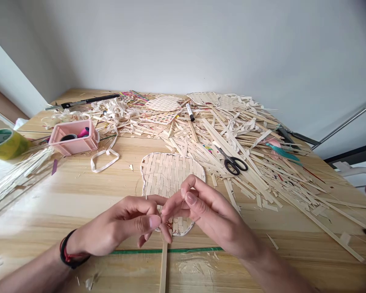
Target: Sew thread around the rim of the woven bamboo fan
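A flat woven bamboo-strip fan [158, 173] with a wavy outline and white bound edge lies on the table under my hands. Its straight strip handle [164, 264] points towards me. Red thread [169, 224] shows low on the weave. Over this lower part, my left hand [125, 224] pinches thumb to fingers on something too fine to make out. Close against it is my right hand [207, 215], thumb and forefinger pinched on what looks like a thin thread. Parts of the weave are hidden behind my fingers.
Black-handled scissors [235, 165] lie on loose bamboo strips [201, 134] at the right. A pink basket [75, 138] holding spools stands at the left, near a roll of tape [9, 144]. A marker [190, 112] and more woven panels [164, 103] lie further back.
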Demonstrator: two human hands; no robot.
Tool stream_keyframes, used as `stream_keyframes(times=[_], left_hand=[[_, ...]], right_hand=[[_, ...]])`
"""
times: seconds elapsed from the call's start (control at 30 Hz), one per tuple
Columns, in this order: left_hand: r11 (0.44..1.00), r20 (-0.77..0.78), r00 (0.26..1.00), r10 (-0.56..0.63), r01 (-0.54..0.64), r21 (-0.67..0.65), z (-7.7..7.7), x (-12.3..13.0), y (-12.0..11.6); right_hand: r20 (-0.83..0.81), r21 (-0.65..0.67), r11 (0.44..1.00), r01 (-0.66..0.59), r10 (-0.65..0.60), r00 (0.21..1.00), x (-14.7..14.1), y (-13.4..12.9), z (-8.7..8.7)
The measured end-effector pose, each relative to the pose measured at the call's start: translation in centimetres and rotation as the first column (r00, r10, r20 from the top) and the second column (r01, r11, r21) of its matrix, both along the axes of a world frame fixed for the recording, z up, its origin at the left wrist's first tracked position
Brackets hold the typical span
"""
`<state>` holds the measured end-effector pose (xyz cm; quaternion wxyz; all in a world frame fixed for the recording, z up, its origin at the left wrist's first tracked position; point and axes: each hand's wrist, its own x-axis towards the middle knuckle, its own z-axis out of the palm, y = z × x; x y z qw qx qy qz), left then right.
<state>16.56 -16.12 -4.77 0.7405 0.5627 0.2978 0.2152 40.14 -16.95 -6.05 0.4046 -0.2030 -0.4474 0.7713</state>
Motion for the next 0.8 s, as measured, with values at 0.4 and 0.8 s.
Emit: stream_keyframes(times=[0.4,0.8], left_hand=[[1.0,-0.113,0.993,-0.029,0.03,0.005,0.6,-0.2,-0.1],[0.951,-0.249,0.925,0.287,-0.244,0.19,0.0,-1.4,1.2]], right_hand=[[0.084,0.031,0.998,0.063,-0.065,0.994,0.7,0.7,0.1],[0.208,0.02,0.897,0.441,-0.435,0.876,1.5,2.3,-0.2]])
